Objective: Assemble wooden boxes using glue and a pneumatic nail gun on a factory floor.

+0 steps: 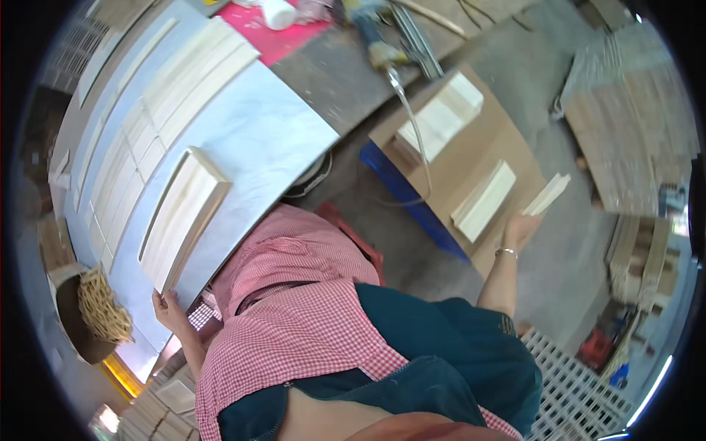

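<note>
While a bin [72,320] of thin yellowish sticks [105,305] stands at the far left, flat wooden pieces [121,165] lie in rows along the left side of the pale blue counter [276,110]. Nearer to the person, a long wooden pile [180,217] lies slanted, its lower end close to the counter's near edge. There the left hand [170,312] has its fingertips at this end; whether they grasp it or only touch it, I cannot tell. From the pile to the counter's right corner, the bare surface gives room for sliding.

Further right, grey floor [368,220] shows in the gap before a brown cardboard sheet [507,132]. Two pale wood stacks [483,200] rest on this sheet, apart from each other, and a thin hose [419,136] hangs across the farther one. At the sheet's right edge, the right hand [521,229] grasps some wooden strips [548,195], which point outward, with open floor beyond them.
</note>
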`<move>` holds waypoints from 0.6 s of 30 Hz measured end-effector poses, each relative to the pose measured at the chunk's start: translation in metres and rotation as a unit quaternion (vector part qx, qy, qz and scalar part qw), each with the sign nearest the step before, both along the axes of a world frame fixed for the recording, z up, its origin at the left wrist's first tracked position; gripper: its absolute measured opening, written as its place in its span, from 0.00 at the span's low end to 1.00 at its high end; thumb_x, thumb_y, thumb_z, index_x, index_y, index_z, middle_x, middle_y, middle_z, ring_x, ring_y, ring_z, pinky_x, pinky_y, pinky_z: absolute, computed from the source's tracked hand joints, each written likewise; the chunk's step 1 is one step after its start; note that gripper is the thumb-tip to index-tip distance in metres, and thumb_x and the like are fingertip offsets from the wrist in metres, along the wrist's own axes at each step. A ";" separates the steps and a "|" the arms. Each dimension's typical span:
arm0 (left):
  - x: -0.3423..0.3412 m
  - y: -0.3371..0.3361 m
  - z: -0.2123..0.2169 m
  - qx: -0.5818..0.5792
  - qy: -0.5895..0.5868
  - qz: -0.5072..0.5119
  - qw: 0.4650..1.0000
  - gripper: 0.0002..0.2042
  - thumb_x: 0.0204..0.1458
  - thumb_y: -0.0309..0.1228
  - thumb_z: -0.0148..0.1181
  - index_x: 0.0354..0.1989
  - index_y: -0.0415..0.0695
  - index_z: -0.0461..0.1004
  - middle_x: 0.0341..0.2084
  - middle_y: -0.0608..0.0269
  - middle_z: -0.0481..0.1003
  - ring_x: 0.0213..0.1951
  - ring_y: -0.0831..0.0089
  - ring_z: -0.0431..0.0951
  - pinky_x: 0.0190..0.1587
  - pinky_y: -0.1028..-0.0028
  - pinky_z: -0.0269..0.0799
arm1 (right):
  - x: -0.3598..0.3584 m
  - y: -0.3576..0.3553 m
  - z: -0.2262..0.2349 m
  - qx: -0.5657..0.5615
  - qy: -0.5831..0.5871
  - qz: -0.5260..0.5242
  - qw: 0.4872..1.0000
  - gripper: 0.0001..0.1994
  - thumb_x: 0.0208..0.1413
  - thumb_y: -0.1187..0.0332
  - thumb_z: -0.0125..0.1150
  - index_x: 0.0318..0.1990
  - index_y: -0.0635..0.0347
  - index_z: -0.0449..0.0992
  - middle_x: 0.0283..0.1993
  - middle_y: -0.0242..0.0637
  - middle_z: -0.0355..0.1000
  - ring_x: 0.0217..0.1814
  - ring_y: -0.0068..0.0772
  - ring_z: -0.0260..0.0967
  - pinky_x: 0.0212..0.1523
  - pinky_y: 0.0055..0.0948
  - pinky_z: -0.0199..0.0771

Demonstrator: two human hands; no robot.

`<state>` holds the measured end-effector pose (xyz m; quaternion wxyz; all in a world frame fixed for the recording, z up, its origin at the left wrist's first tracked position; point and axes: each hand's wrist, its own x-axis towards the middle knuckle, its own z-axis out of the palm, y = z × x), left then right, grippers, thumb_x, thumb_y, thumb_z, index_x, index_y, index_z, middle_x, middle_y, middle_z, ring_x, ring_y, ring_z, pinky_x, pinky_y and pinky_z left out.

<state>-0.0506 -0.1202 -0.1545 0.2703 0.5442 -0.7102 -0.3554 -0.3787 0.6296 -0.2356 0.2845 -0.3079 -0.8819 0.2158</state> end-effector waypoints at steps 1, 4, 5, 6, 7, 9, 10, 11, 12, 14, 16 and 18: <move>-0.001 0.002 0.003 0.007 -0.003 -0.009 1.000 0.17 0.60 0.29 0.53 0.55 0.35 0.75 0.35 0.59 0.78 0.35 0.74 0.72 0.42 0.78 0.68 | -0.027 -0.010 0.009 0.001 0.012 0.012 1.000 0.26 0.58 0.68 0.56 0.64 0.69 0.66 0.54 0.58 0.76 0.53 0.58 0.77 0.53 0.45 0.78; 0.004 0.008 0.006 0.014 0.006 -0.001 1.000 0.20 0.59 0.28 0.52 0.60 0.34 0.73 0.37 0.58 0.78 0.36 0.74 0.72 0.43 0.77 0.68 | -0.135 -0.077 0.070 0.017 0.037 0.155 0.987 0.22 0.56 0.67 0.57 0.57 0.68 0.66 0.44 0.55 0.75 0.42 0.55 0.75 0.45 0.47 0.74; 0.004 0.008 0.005 0.018 0.010 0.003 1.000 0.22 0.59 0.27 0.52 0.61 0.33 0.72 0.38 0.58 0.78 0.36 0.73 0.73 0.44 0.77 0.68 | -0.165 -0.115 0.095 0.101 0.068 0.216 0.969 0.23 0.55 0.66 0.57 0.57 0.66 0.67 0.44 0.55 0.75 0.41 0.57 0.74 0.45 0.47 0.74; 0.004 0.008 0.005 0.022 0.013 0.007 1.000 0.23 0.59 0.26 0.52 0.63 0.33 0.70 0.39 0.57 0.78 0.37 0.73 0.73 0.44 0.77 0.68 | -0.191 -0.157 0.122 0.088 0.069 0.243 0.963 0.23 0.54 0.65 0.58 0.57 0.64 0.67 0.44 0.56 0.75 0.41 0.60 0.75 0.43 0.49 0.75; 0.001 0.008 0.005 0.027 0.015 0.009 0.999 0.24 0.58 0.25 0.51 0.65 0.32 0.69 0.41 0.56 0.78 0.38 0.73 0.73 0.45 0.77 0.68 | -0.219 -0.187 0.140 0.094 0.078 0.285 0.951 0.23 0.54 0.64 0.58 0.57 0.61 0.68 0.45 0.56 0.76 0.43 0.62 0.76 0.43 0.51 0.75; -0.001 0.011 0.004 0.033 0.036 0.006 0.999 0.24 0.58 0.25 0.51 0.65 0.32 0.69 0.42 0.56 0.78 0.39 0.73 0.73 0.46 0.77 0.68 | -0.271 -0.242 0.175 0.105 -0.006 0.328 0.939 0.24 0.54 0.63 0.59 0.58 0.59 0.68 0.47 0.55 0.77 0.45 0.63 0.76 0.44 0.53 0.76; -0.002 0.012 0.004 0.036 0.053 -0.002 0.998 0.24 0.58 0.25 0.52 0.65 0.32 0.69 0.43 0.55 0.78 0.39 0.73 0.73 0.46 0.77 0.68 | -0.300 -0.260 0.178 0.145 0.010 0.326 0.934 0.22 0.54 0.63 0.60 0.56 0.58 0.69 0.46 0.54 0.78 0.46 0.61 0.76 0.46 0.52 0.76; -0.003 0.013 0.004 0.039 0.070 -0.010 0.997 0.24 0.58 0.25 0.52 0.65 0.32 0.69 0.44 0.54 0.78 0.40 0.72 0.73 0.47 0.77 0.68 | -0.327 -0.272 0.181 0.169 0.016 0.333 0.928 0.22 0.54 0.63 0.60 0.56 0.58 0.70 0.46 0.54 0.78 0.47 0.61 0.76 0.47 0.51 0.77; -0.002 0.015 0.004 0.043 0.086 -0.015 0.995 0.24 0.58 0.24 0.52 0.65 0.32 0.69 0.46 0.54 0.78 0.41 0.72 0.74 0.48 0.77 0.68 | -0.351 -0.284 0.184 0.193 0.023 0.343 0.919 0.21 0.54 0.62 0.60 0.55 0.59 0.70 0.46 0.54 0.78 0.47 0.61 0.76 0.47 0.51 0.77; 0.001 0.017 0.005 0.045 0.089 -0.006 0.995 0.24 0.58 0.24 0.52 0.65 0.32 0.69 0.46 0.54 0.78 0.41 0.72 0.74 0.48 0.77 0.68 | -0.395 -0.297 0.176 0.207 -0.018 0.351 0.913 0.21 0.55 0.63 0.60 0.55 0.59 0.70 0.46 0.54 0.78 0.47 0.61 0.76 0.48 0.50 0.77; -0.002 0.016 0.007 0.047 0.086 -0.014 0.995 0.24 0.58 0.24 0.53 0.65 0.32 0.69 0.48 0.53 0.78 0.43 0.72 0.74 0.49 0.77 0.68 | -0.434 -0.290 0.151 0.229 -0.109 0.342 0.905 0.20 0.56 0.63 0.60 0.54 0.59 0.71 0.47 0.54 0.78 0.47 0.61 0.76 0.48 0.50 0.77; -0.002 0.021 0.006 0.047 0.083 -0.010 0.995 0.25 0.58 0.24 0.53 0.65 0.32 0.69 0.49 0.53 0.77 0.43 0.72 0.74 0.50 0.77 0.68 | -0.458 -0.283 0.122 0.241 -0.154 0.343 0.895 0.19 0.56 0.64 0.59 0.54 0.60 0.71 0.47 0.54 0.78 0.47 0.61 0.76 0.48 0.50 0.77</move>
